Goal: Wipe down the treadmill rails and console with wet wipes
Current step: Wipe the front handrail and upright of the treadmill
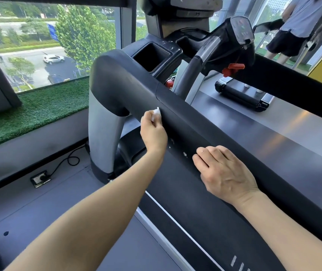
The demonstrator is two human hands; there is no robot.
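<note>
A thick black treadmill rail [185,118] runs from upper left down to the lower right. My left hand [153,132] pinches a small white wet wipe [156,114] against the near side of the rail, just below its bend. My right hand [222,171] rests on the rail lower down, fingers curled over its top. Small white specks [184,154] lie on the rail between my hands. The console [242,30] stands at the top, with a cup holder [151,56] and a red safety clip [234,67] near it.
The grey upright [103,130] holds up the rail at left. The treadmill belt [185,218] lies below my arms. A floor socket with a black cable [39,178] sits at left, beside green turf [31,114] under the window. Another person [301,26] stands at top right.
</note>
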